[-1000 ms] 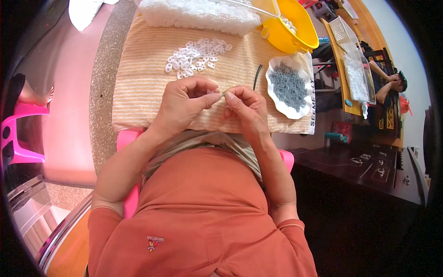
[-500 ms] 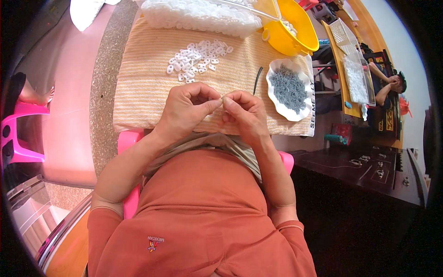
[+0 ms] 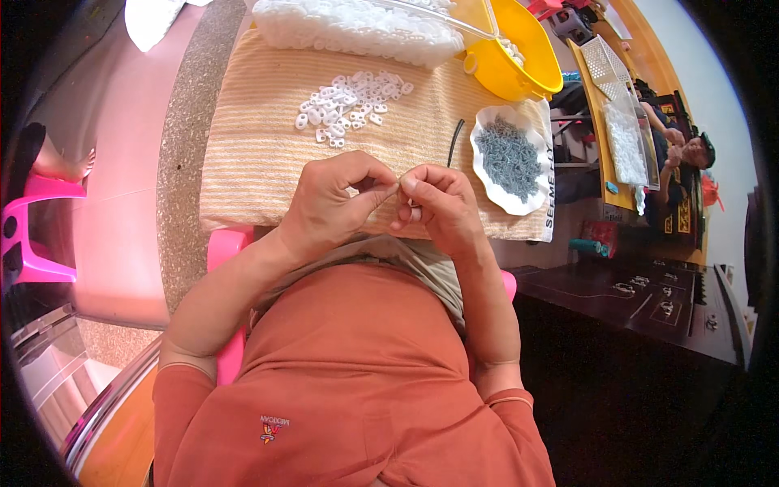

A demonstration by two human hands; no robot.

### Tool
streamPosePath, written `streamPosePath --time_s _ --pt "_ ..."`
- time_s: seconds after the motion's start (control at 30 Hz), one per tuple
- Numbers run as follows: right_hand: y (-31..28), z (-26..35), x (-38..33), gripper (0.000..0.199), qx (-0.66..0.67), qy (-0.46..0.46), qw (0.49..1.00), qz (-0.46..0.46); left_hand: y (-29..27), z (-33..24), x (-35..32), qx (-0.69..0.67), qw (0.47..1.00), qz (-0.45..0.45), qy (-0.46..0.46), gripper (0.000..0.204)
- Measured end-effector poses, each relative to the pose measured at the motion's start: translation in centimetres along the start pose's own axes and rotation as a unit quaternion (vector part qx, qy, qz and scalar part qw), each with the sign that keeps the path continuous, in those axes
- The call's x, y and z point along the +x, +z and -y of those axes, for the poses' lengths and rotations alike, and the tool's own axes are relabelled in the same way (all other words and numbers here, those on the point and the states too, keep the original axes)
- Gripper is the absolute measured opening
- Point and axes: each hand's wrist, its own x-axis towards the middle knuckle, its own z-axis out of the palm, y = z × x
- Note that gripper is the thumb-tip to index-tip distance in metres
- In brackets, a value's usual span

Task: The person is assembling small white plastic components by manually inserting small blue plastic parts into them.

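My left hand (image 3: 334, 195) and my right hand (image 3: 445, 201) meet fingertip to fingertip above the near edge of the towel. Thumb and forefinger are pinched together on each. Whatever they hold is tiny and hidden by the fingers, so I cannot name it. Beyond them lies a loose pile of small white oval pieces with holes (image 3: 345, 104). To the right, a white scalloped dish (image 3: 531, 199) holds a heap of small dark grey pieces (image 3: 510, 154). A thin black strip (image 3: 455, 144) rests on the towel left of the dish.
A striped beige towel (image 3: 260, 154) covers the table. At its far side stand a clear bin of white pieces (image 3: 357, 32) and a yellow basin (image 3: 540, 77). A pink stool (image 3: 45, 231) is at left. Another person (image 3: 690, 152) sits far right beside a second table.
Both hands have shifted slightly toward me and to the right, fingertips still together. The person at far right has moved their hands and head. The piles look the same.
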Motion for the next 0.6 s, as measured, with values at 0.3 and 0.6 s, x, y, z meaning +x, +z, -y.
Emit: streamPosePath --time_s 0.3,0.6 --pt "-0.74 -0.17 0.16 0.011 -0.032 -0.019 0.999 0.007 0.19 -0.33 -0.01 -0.091 0.992 0.013 -0.092 0.007" --pt "-0.66 -0.38 0.25 0.014 -0.095 -0.073 0.993 0.016 -0.48 0.33 0.51 -0.188 0.967 0.047 -0.163 0.006"
